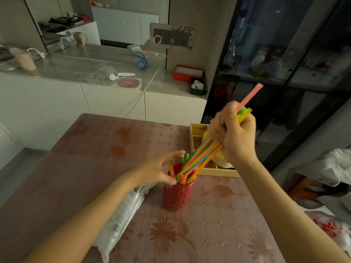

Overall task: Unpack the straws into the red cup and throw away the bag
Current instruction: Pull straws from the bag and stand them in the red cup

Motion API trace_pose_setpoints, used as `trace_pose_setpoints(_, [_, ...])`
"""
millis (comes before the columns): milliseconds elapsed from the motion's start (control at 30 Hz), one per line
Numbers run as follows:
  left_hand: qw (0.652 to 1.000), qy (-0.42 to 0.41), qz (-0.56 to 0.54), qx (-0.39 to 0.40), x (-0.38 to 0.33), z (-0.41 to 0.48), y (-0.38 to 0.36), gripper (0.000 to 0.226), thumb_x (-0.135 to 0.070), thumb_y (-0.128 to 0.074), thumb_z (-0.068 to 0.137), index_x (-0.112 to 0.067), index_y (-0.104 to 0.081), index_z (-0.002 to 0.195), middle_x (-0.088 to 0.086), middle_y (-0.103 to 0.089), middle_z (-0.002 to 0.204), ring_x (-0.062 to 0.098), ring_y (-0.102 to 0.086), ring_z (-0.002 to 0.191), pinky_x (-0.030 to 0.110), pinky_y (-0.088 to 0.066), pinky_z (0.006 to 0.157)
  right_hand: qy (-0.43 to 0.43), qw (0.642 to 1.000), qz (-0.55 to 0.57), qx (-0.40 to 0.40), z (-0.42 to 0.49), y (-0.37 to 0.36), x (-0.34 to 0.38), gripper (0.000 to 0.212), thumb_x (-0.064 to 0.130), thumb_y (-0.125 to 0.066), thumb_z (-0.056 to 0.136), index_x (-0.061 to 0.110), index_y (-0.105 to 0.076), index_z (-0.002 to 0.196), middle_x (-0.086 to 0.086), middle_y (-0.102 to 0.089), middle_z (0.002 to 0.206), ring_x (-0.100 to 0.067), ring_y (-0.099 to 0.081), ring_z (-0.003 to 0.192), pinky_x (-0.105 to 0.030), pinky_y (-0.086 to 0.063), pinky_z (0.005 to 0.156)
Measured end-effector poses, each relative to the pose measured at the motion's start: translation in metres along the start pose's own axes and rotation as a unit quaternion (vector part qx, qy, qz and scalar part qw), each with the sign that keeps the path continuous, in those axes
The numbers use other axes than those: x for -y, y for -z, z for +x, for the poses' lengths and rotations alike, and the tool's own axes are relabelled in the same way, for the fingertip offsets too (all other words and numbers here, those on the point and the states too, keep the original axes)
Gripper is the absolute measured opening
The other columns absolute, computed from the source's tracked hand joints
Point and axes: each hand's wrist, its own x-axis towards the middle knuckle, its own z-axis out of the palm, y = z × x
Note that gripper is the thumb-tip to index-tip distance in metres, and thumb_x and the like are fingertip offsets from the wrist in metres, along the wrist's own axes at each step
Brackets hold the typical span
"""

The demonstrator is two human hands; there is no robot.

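Right hand clamps a slanted bundle of colourful straws, their lower ends inside the red cup standing on the floral-covered surface. Left hand, fingers spread apart and gripping nothing, sits at the cup's rim, thumb touching it. Beneath the left forearm, the bag lies flat just beside the cup

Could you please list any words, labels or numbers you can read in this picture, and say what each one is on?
None can be read.
Bag on the table: printed lines and dark marks near its top, too blurred to read.
Red cup, straws: no print visible.
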Motion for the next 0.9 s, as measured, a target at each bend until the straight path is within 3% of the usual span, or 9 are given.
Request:
trace_pose_setpoints(67, [0.998,-0.001,0.070,0.012,-0.004,0.005,-0.006,0.084,-0.013,-0.078,0.070,-0.028,-0.033,0.138,-0.022,-0.039,0.125,-0.003,-0.037,0.114,0.004,-0.027,0.084,-0.027,1.000,-0.007,0.013,0.004,-0.005,-0.010,0.037,0.028,-0.046,0.095,0.016,-0.043,0.060,0.008,-0.039,0.043,-0.007,-0.033,0.036,-0.019,-0.031,0.039])
trace_pose_setpoints(167, [0.998,0.006,0.051,-0.023,0.000,0.010,-0.015,0.083,-0.018,-0.080,0.068,-0.029,-0.035,0.136,-0.019,-0.043,0.121,0.003,-0.043,0.115,-0.001,-0.029,0.081,-0.052,0.998,-0.029,0.026,0.008,-0.011,-0.024,0.036,0.027,-0.048,0.094,0.011,-0.040,0.063,0.007,-0.039,0.044,-0.007,-0.034,0.037,-0.020,-0.031,0.038])
trace_pose_setpoints(267, [0.996,-0.006,-0.004,-0.085,0.010,0.012,-0.023,0.087,-0.014,-0.082,0.064,-0.045,-0.032,0.129,-0.017,-0.048,0.125,0.007,-0.046,0.121,0.019,-0.036,0.097,-0.059,0.996,-0.051,0.034,0.006,-0.017,-0.033,0.035,0.034,-0.051,0.089,0.010,-0.042,0.065,0.004,-0.040,0.046,-0.009,-0.035,0.038,-0.021,-0.033,0.039])
trace_pose_setpoints(400, [0.987,-0.043,-0.010,-0.154,0.018,0.010,-0.032,0.094,-0.022,-0.081,0.057,-0.052,-0.028,0.129,-0.011,-0.048,0.117,0.010,-0.048,0.114,0.034,-0.042,0.099,-0.048,0.996,-0.075,0.017,-0.006,-0.025,-0.030,0.036,0.034,-0.051,0.087,0.004,-0.045,0.066,-0.010,-0.035,0.053,-0.011,-0.034,0.041,-0.022,-0.034,0.041])
trace_pose_setpoints(533, [0.986,-0.068,0.023,-0.154,0.013,0.010,-0.033,0.076,-0.018,-0.080,0.060,-0.055,-0.039,0.112,-0.027,-0.050,0.108,-0.011,-0.048,0.102,0.011,-0.036,0.087,-0.062,0.994,-0.092,0.015,-0.008,-0.031,-0.023,0.037,0.038,-0.051,0.085,0.009,-0.043,0.064,-0.007,-0.040,0.050,-0.011,-0.038,0.040,-0.022,-0.037,0.041])
trace_pose_setpoints(600, [0.984,-0.069,0.013,-0.162,0.012,0.011,-0.033,0.084,-0.012,-0.082,0.061,-0.055,-0.032,0.114,-0.028,-0.047,0.111,-0.016,-0.046,0.101,0.002,-0.032,0.086,-0.090,0.989,-0.116,0.014,-0.004,-0.030,-0.030,0.037,0.040,-0.051,0.086,0.013,-0.044,0.063,-0.005,-0.044,0.049,-0.014,-0.041,0.040,-0.026,-0.040,0.044])
trace_pose_setpoints(700, [0.985,-0.055,-0.023,-0.161,0.013,0.011,-0.035,0.093,-0.016,-0.084,0.061,-0.052,-0.026,0.124,-0.017,-0.046,0.126,-0.002,-0.045,0.115,0.015,-0.034,0.097,-0.145,0.977,-0.157,0.010,-0.001,-0.021,-0.049,0.041,0.036,-0.051,0.092,0.005,-0.049,0.064,-0.006,-0.049,0.050,-0.015,-0.047,0.042,-0.025,-0.047,0.049])
trace_pose_setpoints(833, [0.985,-0.048,-0.047,-0.161,0.015,0.013,-0.037,0.089,-0.016,-0.084,0.061,-0.042,-0.030,0.125,-0.011,-0.048,0.127,0.006,-0.046,0.117,0.010,-0.035,0.092,-0.225,0.966,-0.128,0.015,-0.010,-0.006,-0.072,0.031,0.029,-0.057,0.092,-0.001,-0.058,0.081,-0.016,-0.057,0.065,-0.016,-0.059,0.055,-0.025,-0.054,0.058])
trace_pose_setpoints(900, [0.984,-0.043,-0.060,-0.161,0.018,0.013,-0.037,0.091,-0.017,-0.085,0.060,-0.048,-0.027,0.124,-0.007,-0.045,0.132,0.008,-0.044,0.121,0.017,-0.035,0.096,-0.249,0.958,-0.140,0.031,-0.015,-0.001,-0.078,0.026,0.026,-0.062,0.088,0.001,-0.059,0.085,-0.016,-0.061,0.074,-0.018,-0.062,0.066,-0.027,-0.055,0.066])
